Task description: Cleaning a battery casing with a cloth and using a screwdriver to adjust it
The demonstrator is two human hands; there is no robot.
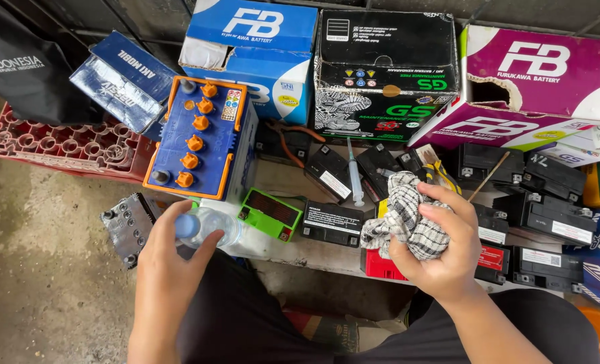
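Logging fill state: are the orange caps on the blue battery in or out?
In: six orange caps sit in a row on the blue battery; whether fully tightened, cannot tell.

Soft, even daylight is illuminating the scene; shadows are staying faint, focus is holding sharp throughout, and slight wide-angle distortion is bending the frame edges.

Six orange caps (195,143) on one blue battery (202,138), one syringe (355,176), one checked cloth (408,217), one plastic bottle (209,227).

Concrete floor (37,269) w/ red crate (57,145), grey battery (128,226).
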